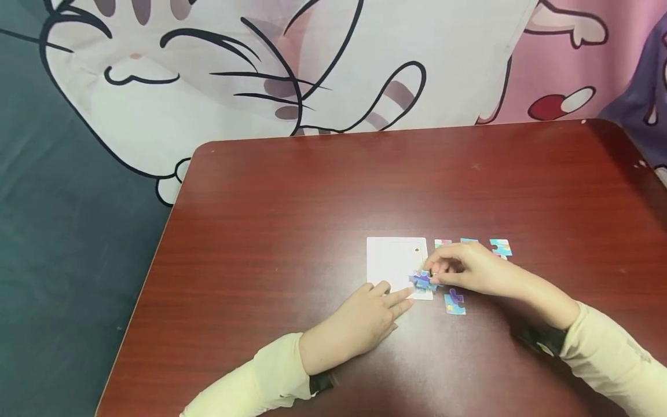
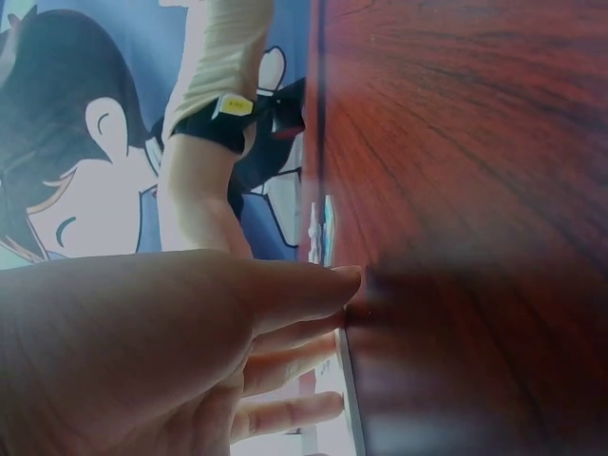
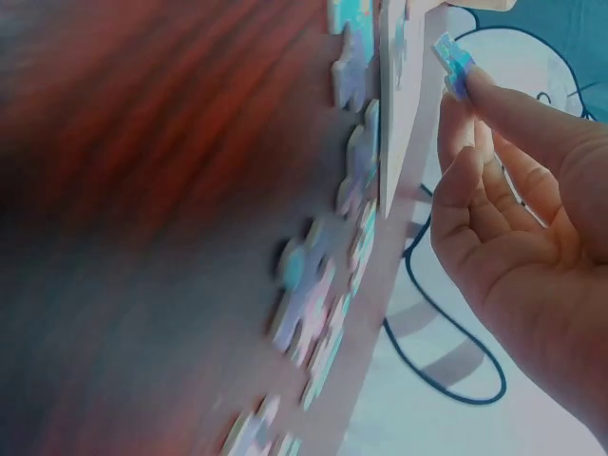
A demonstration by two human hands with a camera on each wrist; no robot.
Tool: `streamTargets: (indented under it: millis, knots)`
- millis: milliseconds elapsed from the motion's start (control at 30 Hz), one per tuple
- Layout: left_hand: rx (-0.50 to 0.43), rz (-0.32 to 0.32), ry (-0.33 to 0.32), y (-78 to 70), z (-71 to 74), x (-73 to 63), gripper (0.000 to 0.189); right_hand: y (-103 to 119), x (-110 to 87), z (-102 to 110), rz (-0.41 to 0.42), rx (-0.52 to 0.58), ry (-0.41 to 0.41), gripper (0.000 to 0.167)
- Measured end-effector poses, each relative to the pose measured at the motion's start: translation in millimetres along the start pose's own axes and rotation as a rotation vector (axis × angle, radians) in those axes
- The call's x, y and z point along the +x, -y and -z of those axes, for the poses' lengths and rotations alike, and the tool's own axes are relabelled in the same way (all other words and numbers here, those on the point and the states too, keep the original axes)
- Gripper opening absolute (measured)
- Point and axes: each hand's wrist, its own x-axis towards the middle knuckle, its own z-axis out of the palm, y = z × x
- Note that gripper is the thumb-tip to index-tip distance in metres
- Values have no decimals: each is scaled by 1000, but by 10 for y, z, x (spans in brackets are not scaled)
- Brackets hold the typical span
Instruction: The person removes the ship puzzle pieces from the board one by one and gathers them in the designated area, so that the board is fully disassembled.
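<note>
Between thumb and fingertips, my right hand (image 1: 471,269) pinches a blue and purple jigsaw piece (image 3: 454,65). In the head view this piece is over the lower right corner of a white puzzle board (image 1: 388,260). My left hand (image 1: 359,321) lies low on the near side, its fingers fairly straight and reaching the board's lower edge, with no piece in its grasp. The left wrist view shows the thumb (image 2: 294,285) extended beside the board's edge. Just below the right hand lies a loose jigsaw piece (image 1: 455,305), blue with a purple part.
More loose jigsaw pieces lie right of the board, one at the far right (image 1: 501,247); the right hand partly covers others. Several pieces (image 3: 304,294) stretch along the table in the right wrist view. The brown table (image 1: 312,202) ends at a cartoon-printed cloth (image 1: 458,58).
</note>
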Motion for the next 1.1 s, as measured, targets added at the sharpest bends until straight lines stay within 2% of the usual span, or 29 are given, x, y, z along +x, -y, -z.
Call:
streamTargets:
  millis: [367,667,1100]
  knots:
    - [12,-5,5,6,51,16,48,-84,-344,58,4,-80,-89,26]
    - [-2,-18,-33,-3,26,11,47,-110,-579,35,-11,-82,-148,28]
    - [-10,-23,-38,-2,21,12,46,-176,-855,16,-57,-98,-200,33]
